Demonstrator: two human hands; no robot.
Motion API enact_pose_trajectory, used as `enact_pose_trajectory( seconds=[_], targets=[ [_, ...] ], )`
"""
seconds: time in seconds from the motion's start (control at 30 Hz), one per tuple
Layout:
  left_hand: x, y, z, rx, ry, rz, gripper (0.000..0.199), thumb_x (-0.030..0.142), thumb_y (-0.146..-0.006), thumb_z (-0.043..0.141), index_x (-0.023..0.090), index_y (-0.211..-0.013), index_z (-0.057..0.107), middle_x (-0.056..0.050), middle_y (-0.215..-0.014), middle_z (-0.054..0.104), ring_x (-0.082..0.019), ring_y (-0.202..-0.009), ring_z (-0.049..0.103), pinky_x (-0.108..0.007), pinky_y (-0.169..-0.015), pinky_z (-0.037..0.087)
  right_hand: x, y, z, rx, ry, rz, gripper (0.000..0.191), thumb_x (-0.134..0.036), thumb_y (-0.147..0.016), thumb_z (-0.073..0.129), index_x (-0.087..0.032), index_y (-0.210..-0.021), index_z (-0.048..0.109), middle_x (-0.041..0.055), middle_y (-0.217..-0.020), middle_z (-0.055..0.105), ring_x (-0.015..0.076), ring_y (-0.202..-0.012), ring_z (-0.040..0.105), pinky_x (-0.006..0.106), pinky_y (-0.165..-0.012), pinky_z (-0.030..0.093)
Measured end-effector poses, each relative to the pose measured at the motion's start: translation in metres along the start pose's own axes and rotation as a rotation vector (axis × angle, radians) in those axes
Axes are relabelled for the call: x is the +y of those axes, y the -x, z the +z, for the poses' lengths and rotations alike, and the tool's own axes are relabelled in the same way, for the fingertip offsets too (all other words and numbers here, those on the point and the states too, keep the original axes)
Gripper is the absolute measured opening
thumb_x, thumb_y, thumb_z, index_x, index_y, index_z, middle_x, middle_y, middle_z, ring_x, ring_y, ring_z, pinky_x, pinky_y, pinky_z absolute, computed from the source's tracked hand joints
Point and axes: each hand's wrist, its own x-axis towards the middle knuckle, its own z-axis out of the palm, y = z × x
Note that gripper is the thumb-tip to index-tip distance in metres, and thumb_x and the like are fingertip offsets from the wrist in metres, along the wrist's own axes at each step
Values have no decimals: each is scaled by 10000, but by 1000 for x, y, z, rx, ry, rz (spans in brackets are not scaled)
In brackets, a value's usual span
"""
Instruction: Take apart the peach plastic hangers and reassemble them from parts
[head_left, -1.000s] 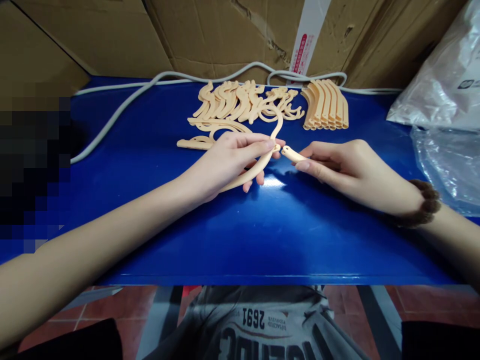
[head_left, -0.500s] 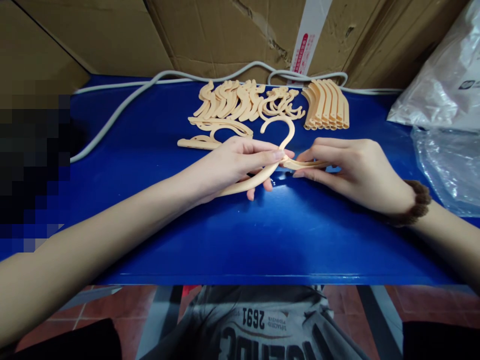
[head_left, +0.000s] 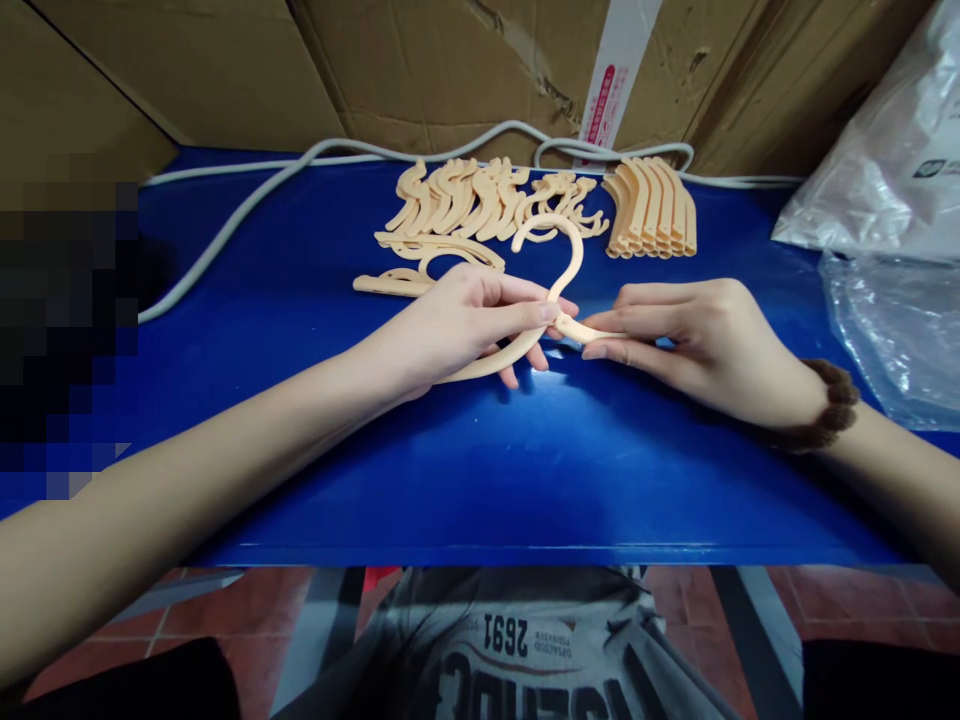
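Between thumb and fingers, my left hand (head_left: 480, 320) holds a beige hook piece (head_left: 574, 250) at its lower end, together with a curved arm that runs back under the palm. My right hand (head_left: 697, 325) pinches a second curved beige arm (head_left: 576, 329), whose near end meets the hook piece at my left fingertips. Behind the hands lie a pile of small curved beige pieces (head_left: 450, 195) and a neat row of beige arms (head_left: 652, 210). Two flatter groups of beige parts (head_left: 390, 283) rest just beyond my left hand.
The blue table (head_left: 480, 490) has its front edge near my lap. A white cable (head_left: 247, 205) loops along the back, before cardboard boxes (head_left: 450, 70). Clear plastic bags (head_left: 862, 190) lie at the right.
The hook piece has tilted and shifted slightly left in my left hand. The arm in my right hand has turned, showing its broader face, and that hand has moved slightly left.
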Motion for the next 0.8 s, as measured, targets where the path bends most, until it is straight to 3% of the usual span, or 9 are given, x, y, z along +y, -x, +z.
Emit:
enact_pose_trajectory(
  seconds=[0.13,0.4,0.6,0.7,0.8],
  targets=[
    [4,1,2,14,-6,-22,206,171,-1010,599,96,-1068,782,-22,-702,727,-82,-556,674,-121,-475,517,-5,0,-1,-12,49,7,393,-447,-1082,512,-212,-1179,811,57,-921,746,149,-729,657,281,-641,400],
    [-3,1,2,-36,-139,43,285,245,-1064,496,124,-955,730,-74,-877,767,-108,-547,688,-175,-405,479,-8,-1,-2,-34,71,25,448,-477,-1089,474,-195,-1089,822,58,-860,728,141,-667,617,280,-612,382],
    [0,6,5,-94,-213,50,320,190,-1064,420,128,-838,638,-26,-740,706,-62,-459,585,-166,-411,424,-8,-1,-1,-34,41,5,427,-453,-1091,483,-188,-1071,816,50,-886,742,124,-651,606,280,-611,364],
    [-3,7,4,-85,-358,132,229,200,-1026,488,134,-874,646,1,-724,660,-69,-474,561,-197,-456,408,-5,-2,0,-36,48,2,408,-442,-1087,492,-185,-1068,808,49,-883,740,128,-667,621,277,-612,365],
    [-8,8,3,-4,-697,309,193,263,-1011,555,136,-922,670,0,-720,638,-108,-560,557,-239,-536,374,-2,-2,1,-38,57,-18,368,-414,-1078,512,-180,-1069,797,48,-889,739,129,-684,635,269,-615,372]
  ],
)
